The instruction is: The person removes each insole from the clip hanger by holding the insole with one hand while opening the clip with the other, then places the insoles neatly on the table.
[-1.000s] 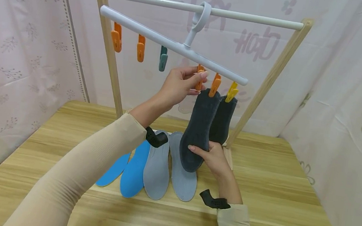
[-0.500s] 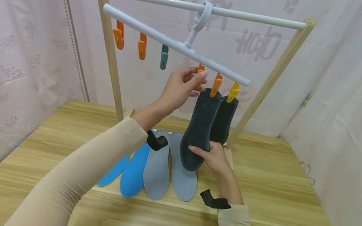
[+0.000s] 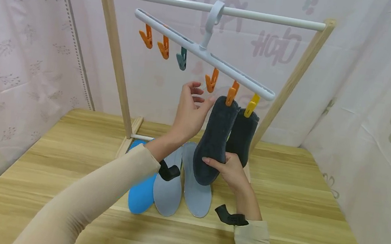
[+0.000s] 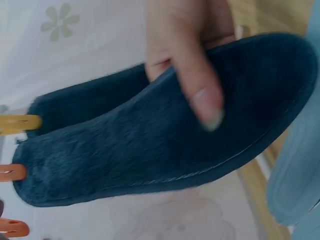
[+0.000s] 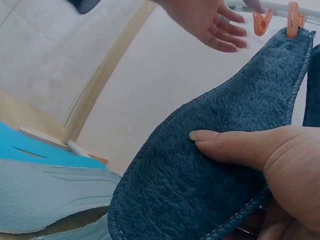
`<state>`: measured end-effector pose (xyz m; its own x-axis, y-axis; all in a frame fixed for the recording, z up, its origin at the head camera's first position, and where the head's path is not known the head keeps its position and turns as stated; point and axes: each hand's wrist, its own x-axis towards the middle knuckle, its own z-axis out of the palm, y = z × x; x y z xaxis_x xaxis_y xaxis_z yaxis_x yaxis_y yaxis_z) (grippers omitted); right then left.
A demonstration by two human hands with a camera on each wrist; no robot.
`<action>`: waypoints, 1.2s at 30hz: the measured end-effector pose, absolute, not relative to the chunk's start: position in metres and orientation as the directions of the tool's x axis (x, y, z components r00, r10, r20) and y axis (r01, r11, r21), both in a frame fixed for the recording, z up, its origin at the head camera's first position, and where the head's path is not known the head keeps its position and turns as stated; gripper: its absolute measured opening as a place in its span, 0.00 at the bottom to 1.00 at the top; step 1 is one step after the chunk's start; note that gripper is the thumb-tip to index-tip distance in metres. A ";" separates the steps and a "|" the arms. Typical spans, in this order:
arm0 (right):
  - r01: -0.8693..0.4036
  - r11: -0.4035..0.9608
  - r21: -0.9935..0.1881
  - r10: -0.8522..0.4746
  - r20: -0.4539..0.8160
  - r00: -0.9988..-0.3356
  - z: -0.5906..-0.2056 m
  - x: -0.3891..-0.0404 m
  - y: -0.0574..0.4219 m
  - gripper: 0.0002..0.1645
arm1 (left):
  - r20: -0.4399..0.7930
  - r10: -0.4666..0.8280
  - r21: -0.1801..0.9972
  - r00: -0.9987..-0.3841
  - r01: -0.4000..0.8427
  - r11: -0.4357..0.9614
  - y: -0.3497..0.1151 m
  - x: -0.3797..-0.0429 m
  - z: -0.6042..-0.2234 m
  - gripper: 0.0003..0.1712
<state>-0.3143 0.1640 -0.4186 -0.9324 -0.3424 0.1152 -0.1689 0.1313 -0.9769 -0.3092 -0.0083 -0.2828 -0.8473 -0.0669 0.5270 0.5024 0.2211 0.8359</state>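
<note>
My right hand [image 3: 235, 176] holds the lower part of a dark fuzzy insole [image 3: 214, 140], thumb across its front. That insole's top end is clipped by an orange clothespin [image 3: 232, 94] on a white hanger [image 3: 190, 46]. Behind it a second dark insole [image 3: 244, 132] hangs from a yellow clothespin [image 3: 251, 105]. My left hand [image 3: 189, 115] is just left of the front insole's top, fingers loosely spread and holding nothing. Above its fingertips hangs another orange clothespin [image 3: 212, 80] with nothing in it. In the right wrist view the left hand [image 5: 212, 25] is apart from the clothespins.
The hanger hooks over the white rod [image 3: 274, 19] of a wooden rack [image 3: 114, 47] and slopes down to the right. More clothespins [image 3: 164, 47] hang on its left half. Grey insoles [image 3: 197, 199] and blue insoles [image 3: 140, 196] lie on the wooden table [image 3: 301, 216] below.
My left hand has let go of the orange clothespin and dropped slightly. The hanger has swivelled, its left end moving right, and its clothespins have turned. My right hand stays on the insole.
</note>
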 end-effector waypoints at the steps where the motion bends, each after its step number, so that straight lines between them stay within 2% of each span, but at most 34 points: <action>1: -0.167 0.132 -0.977 -0.342 0.114 -0.933 -0.418 -0.314 0.164 0.22 | 0.551 -0.075 0.822 -0.831 0.524 0.221 -0.007 -0.308 -0.287 0.28; 4: -0.157 0.135 -0.978 -0.336 0.104 -0.936 -0.417 -0.313 0.165 0.23 | 0.606 -0.068 0.779 -0.792 0.574 0.254 -0.005 -0.306 -0.295 0.20; 6: -0.154 0.134 -0.979 -0.336 0.102 -0.936 -0.416 -0.312 0.165 0.23 | 0.622 -0.041 0.759 -0.782 0.589 0.277 -0.004 -0.305 -0.299 0.19; 13: -0.175 0.153 -0.973 -0.341 0.115 -0.933 -0.417 -0.312 0.164 0.21 | 0.576 0.094 0.751 -0.812 0.571 0.333 0.000 -0.303 -0.296 0.28; 17: -0.190 0.155 -0.969 -0.344 0.128 -0.930 -0.417 -0.312 0.164 0.21 | 0.553 0.164 0.744 -0.817 0.573 0.345 0.003 -0.304 -0.287 0.30; 30: -0.211 0.150 -0.966 -0.367 0.144 -0.919 -0.418 -0.313 0.168 0.20 | 0.546 0.261 0.734 -0.797 0.604 0.311 0.014 -0.321 -0.250 0.26; 36: -0.209 0.179 -0.961 -0.351 0.136 -0.926 -0.416 -0.314 0.170 0.20 | 0.521 0.251 0.750 -0.816 0.578 0.322 0.017 -0.324 -0.241 0.23</action>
<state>-0.3136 0.1697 -0.4162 -0.9264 -0.3512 0.1360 -0.2089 0.1787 -0.9615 -0.3241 0.0175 -0.2410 -0.8160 0.2512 0.5206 0.5776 0.3223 0.7500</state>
